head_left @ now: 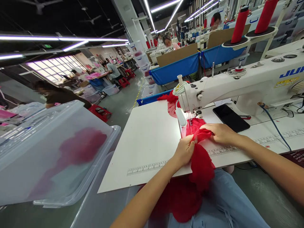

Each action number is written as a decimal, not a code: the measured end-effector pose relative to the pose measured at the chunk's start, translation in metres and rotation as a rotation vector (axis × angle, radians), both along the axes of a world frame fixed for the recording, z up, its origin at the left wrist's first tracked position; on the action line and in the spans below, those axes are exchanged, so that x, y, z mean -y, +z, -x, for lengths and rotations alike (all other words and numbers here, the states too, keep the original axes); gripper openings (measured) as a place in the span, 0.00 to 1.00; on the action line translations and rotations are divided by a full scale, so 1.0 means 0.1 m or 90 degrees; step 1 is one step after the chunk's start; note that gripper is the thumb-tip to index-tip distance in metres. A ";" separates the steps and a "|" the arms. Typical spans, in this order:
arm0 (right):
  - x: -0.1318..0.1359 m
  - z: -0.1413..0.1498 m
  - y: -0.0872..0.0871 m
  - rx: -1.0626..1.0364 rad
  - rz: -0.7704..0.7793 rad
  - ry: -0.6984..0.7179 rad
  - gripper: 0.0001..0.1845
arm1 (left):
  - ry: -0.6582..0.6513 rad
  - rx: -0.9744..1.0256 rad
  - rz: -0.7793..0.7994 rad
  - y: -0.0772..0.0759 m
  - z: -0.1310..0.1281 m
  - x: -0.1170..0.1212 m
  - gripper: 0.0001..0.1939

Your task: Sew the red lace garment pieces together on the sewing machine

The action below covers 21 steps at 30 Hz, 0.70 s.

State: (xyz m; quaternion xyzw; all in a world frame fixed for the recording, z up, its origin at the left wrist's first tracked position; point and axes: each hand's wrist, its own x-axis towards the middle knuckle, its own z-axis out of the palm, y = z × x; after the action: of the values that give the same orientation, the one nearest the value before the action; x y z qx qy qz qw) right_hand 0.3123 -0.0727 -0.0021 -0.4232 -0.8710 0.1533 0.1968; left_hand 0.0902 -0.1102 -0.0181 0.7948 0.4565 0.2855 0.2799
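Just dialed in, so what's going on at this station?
The left hand and right hand both hold red fabric just in front of the needle area of a white sewing machine. The fabric runs from under the machine head, over the table edge and down by the person's lap. A black phone lies on the table beyond the right hand.

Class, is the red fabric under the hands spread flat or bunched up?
Bunched up: the red fabric is gathered between left hand and right hand, hanging in folds over the table edge.
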 end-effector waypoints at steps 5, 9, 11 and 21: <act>-0.25 0.02 0.00 -0.145 -0.018 0.096 0.17 | -0.041 -0.080 -0.055 -0.03 0.03 0.05 0.22; -0.30 -0.10 0.07 0.024 0.028 0.211 0.36 | -0.065 -0.226 -0.157 -0.07 0.01 0.10 0.19; -0.26 -0.08 0.10 0.126 0.005 0.193 0.43 | -0.060 -0.264 -0.184 -0.08 -0.01 0.12 0.18; -0.14 0.19 -0.17 0.068 -0.097 0.089 0.09 | 0.029 -0.337 -0.263 -0.09 0.02 0.16 0.21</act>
State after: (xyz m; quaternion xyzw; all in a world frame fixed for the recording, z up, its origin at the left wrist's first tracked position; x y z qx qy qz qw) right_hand 0.2929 -0.0582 -0.0188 -0.3528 -0.9168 0.0774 0.1703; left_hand 0.0886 -0.1261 -0.0270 0.8711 0.4633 0.1615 -0.0221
